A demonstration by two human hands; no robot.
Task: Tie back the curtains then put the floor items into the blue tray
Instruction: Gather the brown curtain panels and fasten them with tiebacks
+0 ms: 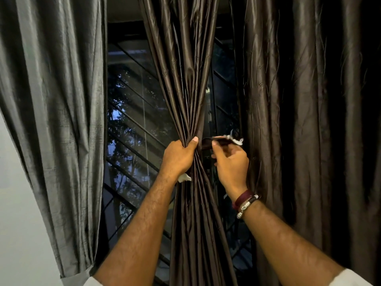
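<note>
Brown curtain [185,89]: dark, glossy, pleated; hangs at centre in front of the window [132,120]; gathered into a tight waist at mid-height, fanning out above and below that point. Left hand [179,157]: fingers and thumb curled round the gathered waist, gripping it; thumb tip lies up against the folds on the right side of the bunch. A small white scrap [185,177] shows just below this hand, at the wrist side, touching the curtain; what it belongs to cannot be told. Right hand [231,159]: just right of the waist, apart from the left hand; thumb and fingers pinch a dark tie-back strip [216,142], which runs level from the curtain's waist out to the right. Strip end: white frayed tag [235,139], sticking out past the fingers. Right wrist: maroon band and dark cord bracelet [246,202] with silver fittings. Grey curtain [51,110]: left, hanging loose, lower edge slanting toward the window. Second brown curtain [309,120]: right, hanging straight, untied. Window: dark glass with slanted bars, tree foliage faintly visible through it. Wall [16,223]: pale, near left. White sleeve edges [348,278] at the bottom corners.
</note>
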